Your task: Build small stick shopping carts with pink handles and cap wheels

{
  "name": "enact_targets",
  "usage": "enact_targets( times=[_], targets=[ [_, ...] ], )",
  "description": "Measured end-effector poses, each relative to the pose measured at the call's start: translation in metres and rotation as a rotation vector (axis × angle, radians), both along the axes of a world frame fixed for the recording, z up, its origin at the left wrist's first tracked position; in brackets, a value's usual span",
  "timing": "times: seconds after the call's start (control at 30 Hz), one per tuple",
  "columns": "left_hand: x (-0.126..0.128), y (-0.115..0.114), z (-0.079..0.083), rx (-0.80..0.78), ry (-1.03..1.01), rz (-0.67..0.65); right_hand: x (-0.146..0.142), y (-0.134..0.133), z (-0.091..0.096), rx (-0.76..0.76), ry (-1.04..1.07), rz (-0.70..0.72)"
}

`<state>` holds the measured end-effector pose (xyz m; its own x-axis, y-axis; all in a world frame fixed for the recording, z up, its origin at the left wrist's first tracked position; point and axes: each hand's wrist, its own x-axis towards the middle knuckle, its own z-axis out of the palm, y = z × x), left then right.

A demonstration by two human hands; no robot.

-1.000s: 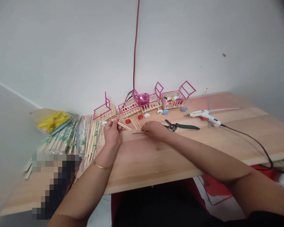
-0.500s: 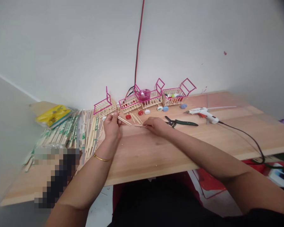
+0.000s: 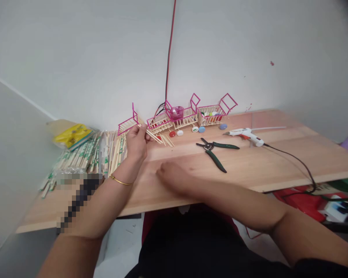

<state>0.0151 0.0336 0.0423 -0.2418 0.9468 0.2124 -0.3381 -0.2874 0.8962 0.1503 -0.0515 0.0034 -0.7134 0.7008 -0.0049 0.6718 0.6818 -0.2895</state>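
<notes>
Nearest the body, the right hand [image 3: 174,177] is resting low over the front part of the counter [image 3: 146,191] with its fingers curled in; whether it is holding anything, one cannot tell. Farther out and to its left, the left hand [image 3: 137,143] is pinching a few held sticks [image 3: 155,137] between thumb and fingers, and the two hands are standing well apart. The long axis of the held sticks is slanting from far left to near right, their free ends pointing down toward the right. Just beside those ends, the loose sticks [image 3: 168,141] are lying on the counter along a similar slant, to the right of the left hand and beyond the right hand; the left hand's held ends are reaching nearest to them. To the right, the green-handled cutters [image 3: 209,146] are lying with handles spread, and the glue gun [image 3: 248,136] is lying beyond them. To the far left, wrapped stick bundles [image 3: 84,154] are lying below a yellow packet [image 3: 72,136]. Farthest back, a red cap [image 3: 172,134] and a white cap [image 3: 180,133] are sitting before the pink-edged stick carts [image 3: 185,120], which are standing near the wall [image 3: 104,58]
</notes>
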Motion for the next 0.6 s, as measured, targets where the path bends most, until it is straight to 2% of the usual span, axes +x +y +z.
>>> enact_targets(
  times=[0.07,0.1,0.13,0.17,0.2,0.23,0.33,0.37,0.43,0.47,0.53,0.6],
  targets=[
    [0.0,0.0,0.01,0.014,0.033,-0.02,-0.014,-0.027,0.004,-0.033,0.015,0.191],
    [-0.001,-0.002,0.015,0.025,0.051,-0.025,-0.015,-0.035,0.006,0.014,0.054,0.316],
    [-0.003,-0.003,0.019,0.039,0.068,-0.032,-0.011,-0.038,0.008,0.05,0.071,0.377],
    [-0.005,-0.006,0.023,0.055,0.083,-0.04,0.001,-0.036,0.01,0.069,0.091,0.303],
    [-0.008,-0.009,0.025,0.061,0.095,-0.055,0.018,-0.03,0.01,0.076,0.108,0.138],
    [-0.012,-0.013,0.026,0.066,0.099,-0.068,0.039,-0.024,0.008,0.091,0.121,-0.086],
    [-0.021,-0.021,0.023,0.055,0.086,-0.1,0.103,-0.02,-0.007,0.106,0.042,-0.458],
    [-0.022,-0.023,0.021,0.043,0.083,-0.103,0.114,-0.029,-0.014,0.109,0.013,-0.541],
    [-0.02,-0.023,0.017,0.013,0.076,-0.104,0.111,-0.057,-0.024,0.087,-0.033,-0.563],
    [-0.016,-0.022,0.017,0.0,0.071,-0.104,0.097,-0.072,-0.027,0.057,-0.033,-0.481],
    [-0.006,-0.02,0.019,-0.011,0.059,-0.118,0.056,-0.097,-0.027,0.023,0.018,-0.155],
    [0.003,-0.02,0.024,-0.002,0.049,-0.148,0.019,-0.1,-0.018,-0.004,0.086,0.185]
  ],
)
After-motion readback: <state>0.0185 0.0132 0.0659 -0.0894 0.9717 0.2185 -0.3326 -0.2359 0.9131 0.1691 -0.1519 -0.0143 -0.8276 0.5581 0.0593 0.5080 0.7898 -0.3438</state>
